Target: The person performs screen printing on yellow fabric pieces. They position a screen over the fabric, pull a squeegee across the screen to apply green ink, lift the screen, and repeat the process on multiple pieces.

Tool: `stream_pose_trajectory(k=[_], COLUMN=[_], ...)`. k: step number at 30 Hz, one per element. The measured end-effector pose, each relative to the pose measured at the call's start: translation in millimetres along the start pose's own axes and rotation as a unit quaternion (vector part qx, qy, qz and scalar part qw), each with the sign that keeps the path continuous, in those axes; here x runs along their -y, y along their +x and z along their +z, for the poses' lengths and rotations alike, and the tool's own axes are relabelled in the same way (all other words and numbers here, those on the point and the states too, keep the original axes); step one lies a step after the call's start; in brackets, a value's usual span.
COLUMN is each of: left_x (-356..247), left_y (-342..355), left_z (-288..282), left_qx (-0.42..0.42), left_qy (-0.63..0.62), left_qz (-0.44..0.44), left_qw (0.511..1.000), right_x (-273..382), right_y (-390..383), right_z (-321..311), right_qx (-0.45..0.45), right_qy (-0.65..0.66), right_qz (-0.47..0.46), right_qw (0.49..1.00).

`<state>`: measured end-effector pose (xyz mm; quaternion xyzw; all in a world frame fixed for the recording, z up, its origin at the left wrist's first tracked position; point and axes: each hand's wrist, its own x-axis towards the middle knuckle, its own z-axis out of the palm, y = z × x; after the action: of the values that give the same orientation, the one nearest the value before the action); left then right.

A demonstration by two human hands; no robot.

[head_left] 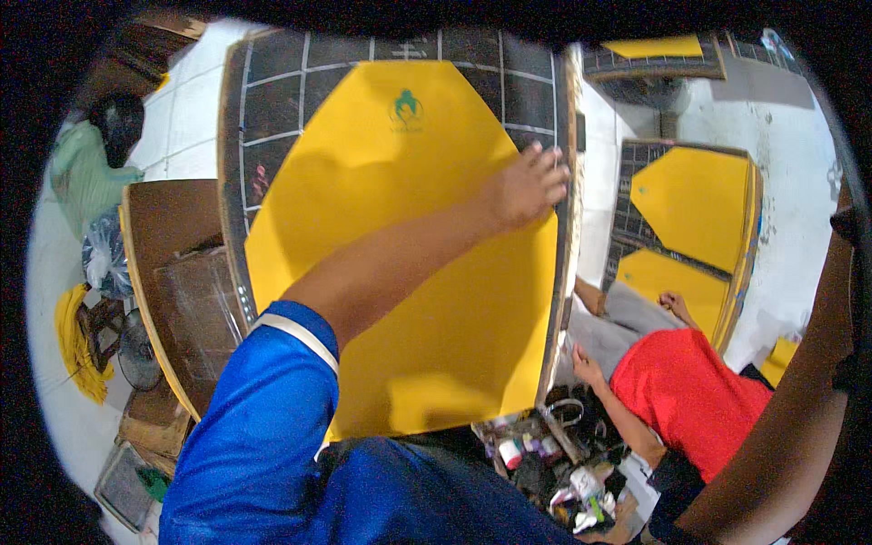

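Observation:
A large yellow sheet (409, 318) with cut-off upper corners and a green printed emblem lies flat before me. Under it is a dark board (272, 95) ruled with white grid lines. My left arm, in a blue sleeve, reaches across the sheet. My left hand (527, 189) rests at the sheet's right edge, fingers spread toward the board's border, holding nothing. Along the right rim of the picture my bare right forearm is raised; the right hand itself is outside the frame.
To the right sits a person in a red shirt (686, 391), beside another table with yellow sheets (690, 204). A clutter of bottles and small items (554, 463) stands below the board's near right corner. On the left are a brown wooden panel (173, 227) and a hanging yellow bundle (77, 345).

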<state>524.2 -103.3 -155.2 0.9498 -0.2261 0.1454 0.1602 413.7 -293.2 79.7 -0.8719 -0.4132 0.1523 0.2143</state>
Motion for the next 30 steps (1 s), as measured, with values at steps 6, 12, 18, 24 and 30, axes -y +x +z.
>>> stream_pose_trajectory(k=[6, 12, 18, 24, 30], left_x=[-160, -166, -43, 87, 73], left_y=[-68, -72, -116, -219, -302], left_z=[27, 16, -149, -402, -354], left_qx=[0.05, 0.128, -0.138, -0.569, -0.584], left_qy=[-0.155, -0.29, -0.398, -0.409, -0.535], left_qz=[0.097, 0.057, -0.283, -0.342, -0.455], left_qw=[0.982, 0.947, 0.862, 0.626, 0.407], right_x=[-1, 14, 56, 117, 81], right_y=[8, 41, 206, 333, 242], right_z=[4, -12, -91, -103, 20], right_qx=[-0.011, -0.051, -0.246, -0.465, -0.289], right_qy=[0.006, -0.024, -0.13, -0.185, -0.118], right_qz=[-0.009, -0.057, -0.167, -0.189, -0.108], right_qw=[1.0, 0.997, 0.946, 0.845, 0.944])
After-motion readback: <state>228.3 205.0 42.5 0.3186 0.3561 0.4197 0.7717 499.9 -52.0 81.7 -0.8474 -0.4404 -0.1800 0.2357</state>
